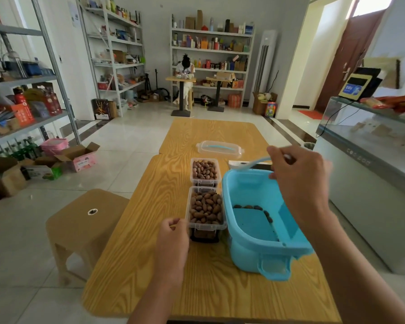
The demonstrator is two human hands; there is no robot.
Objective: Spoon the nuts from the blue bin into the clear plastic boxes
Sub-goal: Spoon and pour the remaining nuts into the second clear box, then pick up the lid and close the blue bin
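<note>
— What's nearest you?

— Your left hand (173,232), fingers curled loosely, rests against the near left corner of the near box (205,212). Whether it truly grips the rim, I cannot tell. That box is heaped with nuts (205,208).

— And on your right?

— The blue bin (262,247) sits just beside the boxes on the table (136,242). It is almost bare inside: only a thin line of nuts (255,208) lies along its floor edge and down one side.

— Your right hand?

— Your right hand (297,174) is raised over the bin's far rim, fingers pinched on the handle of a pale spoon (248,164). The spoon's bowl points left, above the bin's far left corner; I cannot tell what is in it.

— Farther along?

— The far box (205,171) touches the near one end to end, and it is also full of nuts. Beyond it a clear lid (219,148) with a blue strip lies flat on the table, apart from both boxes. A brown stool (84,220) stands left of the table. At the far wall a person (184,73) sits at a small table before shelves.
</note>
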